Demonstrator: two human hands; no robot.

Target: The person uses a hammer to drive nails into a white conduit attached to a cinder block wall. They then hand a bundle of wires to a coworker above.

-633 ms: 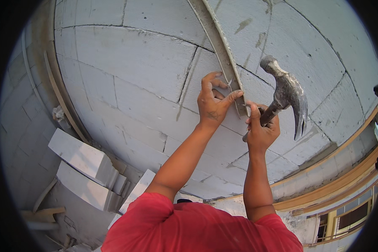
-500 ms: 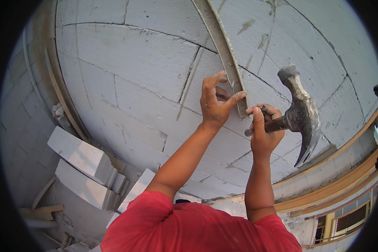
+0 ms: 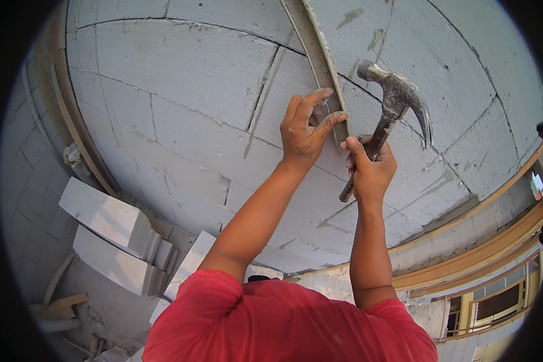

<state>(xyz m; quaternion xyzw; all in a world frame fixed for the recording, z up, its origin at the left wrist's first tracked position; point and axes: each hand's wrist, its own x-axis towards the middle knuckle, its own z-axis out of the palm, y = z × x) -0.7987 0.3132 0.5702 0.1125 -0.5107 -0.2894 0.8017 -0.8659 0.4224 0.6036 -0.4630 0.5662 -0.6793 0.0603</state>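
Note:
My right hand [image 3: 371, 172] is closed around the handle of a claw hammer [image 3: 398, 96], its worn grey head up and the claw pointing right. A long, grey, dusty channel-shaped strip [image 3: 320, 54] runs up the wall at a slant. At its lower end is my left hand [image 3: 301, 130], thumb over the strip and index finger bent at its left edge. Something thin and nail-like [image 3: 327, 108] shows between those fingers, too small to make out surely. The right fingertips are close beside the strip's bottom end.
Behind the strip stands a wall [image 3: 181, 66] of large pale blocks with dark joints. Loose white blocks [image 3: 102, 211] are stacked at lower left, near wood scraps [image 3: 63, 304]. Long boards [image 3: 81, 127] lean at the left. A wooden-edged ledge [image 3: 464, 265] and window [image 3: 495, 308] are at right.
The hammer has turned in my right hand: its head has swung up and left, and its handle end now points down. My left hand stays at the strip. The view has shifted slightly.

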